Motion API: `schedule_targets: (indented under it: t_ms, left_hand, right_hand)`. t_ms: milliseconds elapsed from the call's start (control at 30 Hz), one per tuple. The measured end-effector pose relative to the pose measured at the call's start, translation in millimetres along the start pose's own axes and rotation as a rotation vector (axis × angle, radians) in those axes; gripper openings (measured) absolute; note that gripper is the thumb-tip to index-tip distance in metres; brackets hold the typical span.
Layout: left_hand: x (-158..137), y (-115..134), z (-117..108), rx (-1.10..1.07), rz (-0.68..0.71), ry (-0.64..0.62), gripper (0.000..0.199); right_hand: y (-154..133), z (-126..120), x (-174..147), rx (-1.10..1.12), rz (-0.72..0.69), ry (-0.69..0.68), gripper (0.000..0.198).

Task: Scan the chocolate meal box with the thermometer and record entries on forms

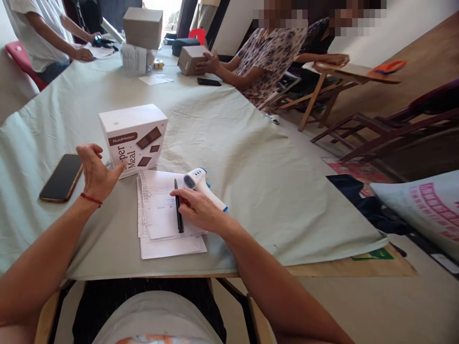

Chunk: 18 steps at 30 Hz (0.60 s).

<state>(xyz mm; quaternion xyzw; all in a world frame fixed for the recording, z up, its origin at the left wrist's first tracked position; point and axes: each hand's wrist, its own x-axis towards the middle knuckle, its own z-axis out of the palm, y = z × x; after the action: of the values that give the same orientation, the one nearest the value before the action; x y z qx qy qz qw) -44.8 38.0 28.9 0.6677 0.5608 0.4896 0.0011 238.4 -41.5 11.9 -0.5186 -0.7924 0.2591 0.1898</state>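
My left hand (96,173) is open beside a white carton (138,138) with a brown "NutriMotion" label and pictures of dark bars. Its thumb reaches across the carton's lower front corner; whether it presses on it I cannot tell. A black pen (180,217) lies on a small stack of printed papers (158,205). Over the pen and papers rests my right hand (199,209), its index finger stretched across the pen and the other fingers loosely bent, not wrapped round it. Just behind this hand lies a white and blue infrared thermometer (197,179), partly covered by it.
A phone (62,177) lies left of my left hand on the pale tablecloth (251,191). Across the table, a person in a patterned shirt holds a brown box (191,59). Another box (142,27) sits on a clear plastic bin (134,59). A folding chair (387,124) stands right.
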Motion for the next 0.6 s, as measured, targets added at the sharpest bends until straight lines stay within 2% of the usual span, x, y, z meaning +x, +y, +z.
schedule_targets:
  t_ms: [33,67,100,167,233,300,400,500,600]
  left_hand:
    - [-2,7,-4,-0.007,0.094,0.024,0.047]
    - [-5,15,-7,-0.019,0.199,-0.022,0.034]
    - [-10,23,-8,-0.047,0.314,-0.129,0.023]
    - [-24,38,-6,-0.065,0.484,-0.455,0.013]
    - [-41,48,3,-0.091,0.663,-0.726,0.014]
    - [-59,54,13,-0.139,0.824,-0.872,0.02]
    - [-78,59,23,-0.163,0.906,-0.977,0.035]
    - [-87,63,23,-0.112,0.896,-1.001,0.037]
    - [-92,68,17,-0.066,0.909,-1.012,0.04]
  right_hand:
    - [1,-1,-1,-0.001,-0.02,-0.015,0.044]
    - [1,-2,-2,-0.005,-0.041,-0.026,0.046]
    - [2,-3,-2,-0.008,-0.063,-0.034,0.047]
    - [3,-5,-4,-0.01,-0.101,-0.042,0.044]
    - [3,-5,-4,0.007,-0.129,-0.035,0.038]
    - [2,-5,-3,0.046,-0.132,0.029,0.027]
    - [-1,-2,-2,0.196,-0.092,0.261,0.01]
    - [-9,1,-4,0.489,-0.106,0.423,0.021]
    - [-22,0,-8,0.771,-0.148,0.446,0.031]
